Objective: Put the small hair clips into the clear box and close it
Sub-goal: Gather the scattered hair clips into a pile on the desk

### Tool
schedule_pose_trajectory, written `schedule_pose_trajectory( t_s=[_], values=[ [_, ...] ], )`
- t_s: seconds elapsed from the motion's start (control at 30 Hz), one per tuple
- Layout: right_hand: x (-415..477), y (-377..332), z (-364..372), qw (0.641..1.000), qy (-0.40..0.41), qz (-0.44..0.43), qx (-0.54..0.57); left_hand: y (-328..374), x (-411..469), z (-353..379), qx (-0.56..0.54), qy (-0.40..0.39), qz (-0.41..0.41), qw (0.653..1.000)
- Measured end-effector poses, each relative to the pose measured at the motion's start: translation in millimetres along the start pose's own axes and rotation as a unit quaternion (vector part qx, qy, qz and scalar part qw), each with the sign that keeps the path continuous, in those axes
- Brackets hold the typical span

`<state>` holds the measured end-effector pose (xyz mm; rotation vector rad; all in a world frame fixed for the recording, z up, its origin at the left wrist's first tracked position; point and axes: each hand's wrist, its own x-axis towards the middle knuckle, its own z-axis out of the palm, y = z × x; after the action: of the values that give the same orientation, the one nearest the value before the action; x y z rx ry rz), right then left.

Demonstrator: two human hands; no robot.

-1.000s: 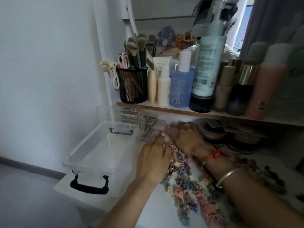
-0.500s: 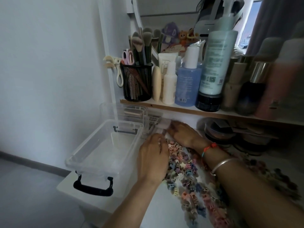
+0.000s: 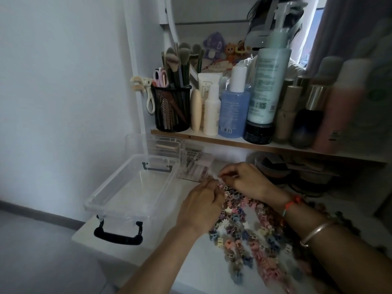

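Observation:
A clear box [image 3: 118, 194] with black handles stands open and empty on the white tabletop at left. Its clear lid [image 3: 135, 143] leans upright behind it. Many small pastel hair clips [image 3: 250, 236] lie in rows on the tabletop to the right of the box. My left hand [image 3: 201, 206] rests at the top of the rows, fingers curled on the clips there. My right hand [image 3: 244, 179] is just beyond it, fingertips pinched at the same top end of the clips. Whether either hand has lifted a clip is hidden.
A wooden shelf [image 3: 222, 141] above holds a black mesh brush cup [image 3: 172, 109], bottles and tubes. Small cases [image 3: 195, 166] and round compacts [image 3: 273, 168] sit under it. The tabletop's left edge [image 3: 84, 236] lies just past the box.
Both hands have drawn together at the top end of the clip rows, fingers now curled and pinching. The box has not moved.

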<state>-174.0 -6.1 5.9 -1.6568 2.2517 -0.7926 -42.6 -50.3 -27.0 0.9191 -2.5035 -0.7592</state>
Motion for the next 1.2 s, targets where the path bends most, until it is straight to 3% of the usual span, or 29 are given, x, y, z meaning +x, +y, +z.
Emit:
schedule_pose_trajectory(
  t_s=[0.1,0.23,0.37,0.43,0.5,0.57,0.7,0.9,0.97,1.07,1.13,1.2],
  values=[
    [1.7,1.3,3.1,0.999,-0.035,0.019,-0.031,-1.3,5.9,0.6,0.008,-0.019,-0.007,1.0],
    [-0.8,4.0,11.8,0.993,-0.101,-0.018,-0.057,0.7,12.8,2.5,0.057,-0.051,-0.009,0.997],
    [-5.3,4.0,1.8,0.999,-0.007,-0.015,-0.042,3.7,17.0,4.2,0.082,-0.055,-0.017,0.995],
    [-4.4,6.3,0.3,0.995,0.026,-0.02,-0.094,5.2,20.7,3.8,0.103,-0.058,-0.024,0.993],
    [-4.4,9.1,3.2,0.99,0.003,0.009,-0.141,7.4,23.4,4.5,0.126,-0.059,-0.021,0.99],
    [-4.3,10.2,6.9,0.991,-0.037,0.055,-0.12,8.4,24.4,6.2,0.132,-0.051,-0.002,0.99],
    [-7.9,12.8,2.6,0.996,-0.052,0.037,-0.059,10.4,23.2,13.9,0.053,-0.034,0.043,0.997],
    [-36.1,25.0,-18.2,0.997,0.025,-0.002,-0.071,16.6,16.0,10.0,-0.16,-0.022,0.023,0.987],
    [-40.2,29.5,-21.6,0.994,0.047,-0.009,-0.095,17.0,15.2,5.8,-0.155,-0.032,0.005,0.987],
    [-43.2,29.0,-13.3,0.994,0.003,-0.015,-0.112,22.9,11.9,6.9,-0.088,-0.079,0.0,0.993],
    [-44.3,26.3,-8.6,0.994,-0.028,-0.01,-0.108,30.6,9.5,9.9,-0.1,-0.109,0.012,0.989],
    [-46.4,26.0,-13.4,0.996,-0.009,-0.001,-0.083,35.7,8.5,9.9,-0.147,-0.122,0.013,0.981]
  ],
)
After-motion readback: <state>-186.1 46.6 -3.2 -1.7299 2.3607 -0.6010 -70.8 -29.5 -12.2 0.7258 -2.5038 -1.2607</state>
